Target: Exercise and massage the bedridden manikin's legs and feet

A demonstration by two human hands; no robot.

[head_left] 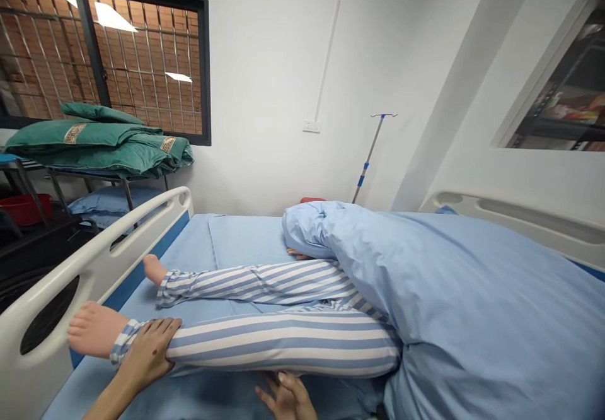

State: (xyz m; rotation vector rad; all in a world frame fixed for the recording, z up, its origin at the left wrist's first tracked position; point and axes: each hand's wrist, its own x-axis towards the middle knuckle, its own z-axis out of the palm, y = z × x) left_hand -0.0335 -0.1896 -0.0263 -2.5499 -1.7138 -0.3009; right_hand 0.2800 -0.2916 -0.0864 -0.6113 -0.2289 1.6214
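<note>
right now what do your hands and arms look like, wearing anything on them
The left hand and right hand are bare, with no gloves, rings or watch in view. The left forearm shows no sleeve up to the picture's edge. The back of the left hand has one small mark.

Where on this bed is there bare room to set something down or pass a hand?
Bare blue sheet shows between the far leg, the bed rail and the blanket. A strip lies below the near leg, beside the right hand. It is crowded at the left hand, by the foot and rail.
</note>
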